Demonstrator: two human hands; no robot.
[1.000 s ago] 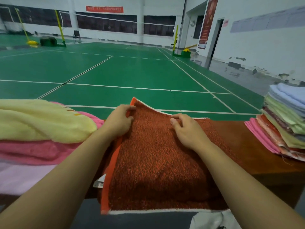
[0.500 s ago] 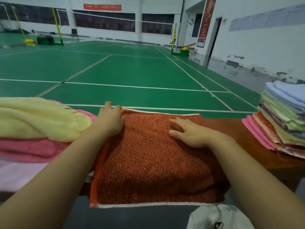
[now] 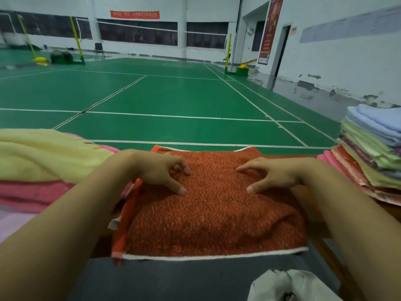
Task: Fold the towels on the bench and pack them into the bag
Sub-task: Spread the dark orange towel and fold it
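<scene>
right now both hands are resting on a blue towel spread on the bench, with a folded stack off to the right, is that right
Not quite: the towel under the hands is orange-red, not blue. The head view shows the left hand and the right hand resting on it, spread on the bench, with the folded stack off to the right, as you said.

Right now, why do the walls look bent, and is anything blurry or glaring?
In the head view, the wide-angle lens bows the walls and court lines; the light is dim and even. The orange towel is fairly sharp, the yellow towel at the left edge soft. The wet floor by the doorway reflects faintly, without harsh glare.
</scene>
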